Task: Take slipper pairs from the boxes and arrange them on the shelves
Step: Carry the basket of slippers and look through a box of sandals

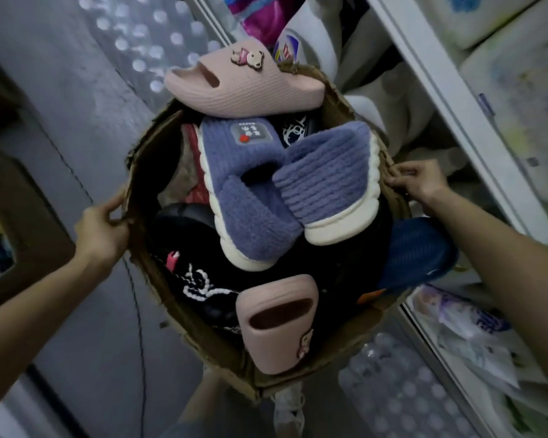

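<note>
Slippers point(257, 197) fill the cardboard box point(140, 172), which both hands hold by its rim beside the white shelf point(449, 99). The left hand point(100, 230) curls its fingers over the left edge, and the right hand point(419, 181) pinches the right edge. Two fluffy blue slippers point(326, 184) lie crossed in the middle. The far pink slipper point(244, 86) rests on the far rim. The near pink slipper point(279, 320) stands at the near side, among dark slippers point(200, 279).
</note>
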The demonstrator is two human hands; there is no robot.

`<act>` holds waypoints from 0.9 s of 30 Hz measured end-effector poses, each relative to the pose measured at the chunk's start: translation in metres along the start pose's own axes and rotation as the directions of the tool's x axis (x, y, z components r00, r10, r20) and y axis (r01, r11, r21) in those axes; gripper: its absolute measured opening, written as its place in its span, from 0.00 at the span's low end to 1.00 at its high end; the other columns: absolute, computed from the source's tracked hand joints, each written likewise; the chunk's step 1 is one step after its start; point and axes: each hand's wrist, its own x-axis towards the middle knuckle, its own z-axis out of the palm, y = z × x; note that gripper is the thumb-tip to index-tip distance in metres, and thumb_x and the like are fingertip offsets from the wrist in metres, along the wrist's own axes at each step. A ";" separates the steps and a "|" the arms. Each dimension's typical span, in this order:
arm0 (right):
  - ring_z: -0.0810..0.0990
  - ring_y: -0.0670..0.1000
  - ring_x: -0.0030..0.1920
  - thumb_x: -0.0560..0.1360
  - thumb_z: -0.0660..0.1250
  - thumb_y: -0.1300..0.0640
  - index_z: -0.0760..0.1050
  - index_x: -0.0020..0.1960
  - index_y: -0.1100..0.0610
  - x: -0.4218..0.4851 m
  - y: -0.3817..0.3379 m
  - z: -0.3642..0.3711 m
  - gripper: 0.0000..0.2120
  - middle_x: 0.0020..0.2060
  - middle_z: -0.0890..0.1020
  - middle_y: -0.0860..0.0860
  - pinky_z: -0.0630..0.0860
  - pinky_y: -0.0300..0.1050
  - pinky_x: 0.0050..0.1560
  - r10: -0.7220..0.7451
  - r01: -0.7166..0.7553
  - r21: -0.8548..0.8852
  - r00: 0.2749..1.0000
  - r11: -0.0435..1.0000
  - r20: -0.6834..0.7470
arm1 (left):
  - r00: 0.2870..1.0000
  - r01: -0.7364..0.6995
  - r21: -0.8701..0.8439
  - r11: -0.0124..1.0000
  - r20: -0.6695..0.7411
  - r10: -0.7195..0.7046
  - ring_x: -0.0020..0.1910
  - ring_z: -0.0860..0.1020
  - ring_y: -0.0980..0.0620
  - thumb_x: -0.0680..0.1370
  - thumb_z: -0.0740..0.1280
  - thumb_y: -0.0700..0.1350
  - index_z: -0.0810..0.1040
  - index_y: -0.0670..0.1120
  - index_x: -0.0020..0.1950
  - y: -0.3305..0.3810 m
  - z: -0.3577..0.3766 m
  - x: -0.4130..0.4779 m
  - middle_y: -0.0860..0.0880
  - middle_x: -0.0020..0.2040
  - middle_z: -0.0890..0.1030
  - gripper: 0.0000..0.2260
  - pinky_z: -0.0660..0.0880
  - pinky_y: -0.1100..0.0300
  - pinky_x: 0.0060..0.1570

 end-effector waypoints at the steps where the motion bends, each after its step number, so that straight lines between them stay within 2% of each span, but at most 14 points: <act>1: 0.76 0.42 0.29 0.72 0.70 0.67 0.76 0.62 0.66 0.002 -0.003 -0.002 0.18 0.52 0.81 0.64 0.72 0.28 0.25 0.002 -0.002 -0.010 1.000 1.000 -0.001 | 1.000 0.007 -0.021 1.000 -0.006 -0.008 0.39 0.77 0.49 0.79 0.64 0.33 0.68 0.49 0.73 0.001 0.003 0.000 0.44 0.48 0.79 0.24 0.74 0.56 0.52; 3: 0.75 0.45 0.33 0.73 0.70 0.67 0.75 0.62 0.66 0.005 -0.008 -0.005 0.18 0.54 0.80 0.64 0.72 0.28 0.24 0.016 -0.016 -0.032 1.000 0.999 -0.009 | 1.000 0.005 -0.056 0.998 -0.003 -0.005 0.38 0.77 0.50 0.79 0.64 0.33 0.68 0.51 0.73 0.003 0.008 0.002 0.45 0.47 0.80 0.24 0.74 0.53 0.55; 7: 0.74 0.49 0.37 0.75 0.66 0.69 0.74 0.63 0.68 0.006 -0.004 -0.005 0.17 0.58 0.78 0.65 0.70 0.25 0.24 0.044 -0.046 -0.071 0.999 0.996 -0.028 | 0.998 -0.028 -0.082 0.996 0.047 0.031 0.36 0.78 0.50 0.79 0.62 0.32 0.67 0.54 0.73 -0.001 0.013 0.009 0.45 0.46 0.83 0.26 0.77 0.53 0.52; 10: 0.73 0.47 0.36 0.75 0.67 0.67 0.74 0.64 0.68 0.004 -0.001 -0.002 0.17 0.53 0.79 0.62 0.72 0.26 0.26 0.045 -0.047 -0.062 0.999 0.997 -0.029 | 0.997 -0.050 -0.064 0.997 0.048 0.053 0.36 0.77 0.50 0.79 0.62 0.33 0.67 0.55 0.74 -0.006 0.015 0.011 0.44 0.42 0.83 0.26 0.76 0.56 0.49; 12: 0.73 0.46 0.35 0.74 0.67 0.67 0.74 0.63 0.67 0.004 0.001 -0.005 0.17 0.50 0.79 0.58 0.75 0.32 0.31 0.046 -0.047 -0.056 0.999 0.997 -0.026 | 0.997 -0.049 -0.066 0.997 0.056 0.053 0.36 0.77 0.49 0.79 0.61 0.34 0.66 0.57 0.74 -0.006 0.016 0.010 0.42 0.39 0.82 0.27 0.75 0.58 0.47; 14: 0.74 0.47 0.35 0.74 0.67 0.67 0.75 0.62 0.66 0.004 0.001 -0.006 0.17 0.47 0.80 0.58 0.75 0.37 0.35 0.058 -0.059 -0.068 0.998 0.996 -0.013 | 0.996 -0.054 -0.066 0.996 0.073 0.059 0.38 0.79 0.48 0.80 0.61 0.35 0.64 0.58 0.74 -0.004 0.016 0.008 0.40 0.41 0.83 0.27 0.76 0.55 0.51; 17: 0.73 0.48 0.35 0.76 0.65 0.68 0.75 0.62 0.67 0.003 0.002 -0.006 0.15 0.44 0.79 0.57 0.76 0.36 0.31 0.073 -0.072 -0.059 0.997 0.996 0.000 | 0.991 -0.061 -0.083 0.995 0.111 0.070 0.43 0.82 0.47 0.81 0.62 0.38 0.63 0.57 0.75 -0.001 0.011 0.005 0.42 0.46 0.83 0.26 0.78 0.44 0.55; 20: 0.76 0.48 0.34 0.77 0.65 0.64 0.75 0.61 0.66 -0.003 0.004 -0.009 0.13 0.44 0.79 0.57 0.76 0.36 0.31 0.097 -0.097 0.005 0.995 0.995 0.004 | 0.984 -0.085 -0.068 0.994 0.151 0.094 0.45 0.82 0.49 0.81 0.62 0.41 0.61 0.57 0.76 0.007 0.009 -0.002 0.44 0.48 0.82 0.25 0.79 0.45 0.54; 22: 0.79 0.43 0.30 0.78 0.66 0.61 0.76 0.62 0.63 -0.008 0.009 -0.018 0.13 0.41 0.80 0.55 0.75 0.37 0.35 0.107 -0.106 0.022 0.994 0.994 -0.020 | 0.983 -0.073 -0.037 0.997 0.165 0.078 0.47 0.81 0.48 0.82 0.61 0.43 0.60 0.56 0.77 0.013 0.006 -0.006 0.44 0.49 0.82 0.25 0.79 0.46 0.53; 23: 0.80 0.43 0.32 0.78 0.65 0.61 0.75 0.63 0.63 -0.012 0.010 -0.023 0.14 0.44 0.81 0.57 0.75 0.39 0.39 0.116 -0.115 0.027 0.993 0.993 -0.029 | 0.984 -0.071 -0.003 0.997 0.161 0.071 0.49 0.81 0.46 0.82 0.61 0.45 0.60 0.55 0.77 0.017 0.004 -0.008 0.43 0.50 0.82 0.24 0.79 0.46 0.54; 25: 0.79 0.50 0.39 0.79 0.64 0.60 0.73 0.64 0.64 -0.028 0.006 -0.036 0.15 0.55 0.80 0.63 0.76 0.42 0.42 0.121 -0.121 0.005 0.993 0.993 -0.009 | 0.989 -0.078 0.101 0.992 0.130 0.065 0.54 0.80 0.43 0.81 0.61 0.49 0.61 0.54 0.77 0.026 -0.004 -0.013 0.43 0.58 0.81 0.24 0.77 0.45 0.56; 27: 0.78 0.52 0.41 0.79 0.64 0.60 0.73 0.64 0.66 -0.049 -0.002 -0.053 0.16 0.55 0.78 0.63 0.79 0.39 0.40 0.089 -0.089 -0.029 0.996 0.996 0.014 | 0.992 -0.098 0.196 0.976 0.102 0.080 0.61 0.77 0.42 0.81 0.61 0.52 0.62 0.53 0.76 0.046 -0.015 -0.019 0.43 0.64 0.78 0.23 0.73 0.46 0.62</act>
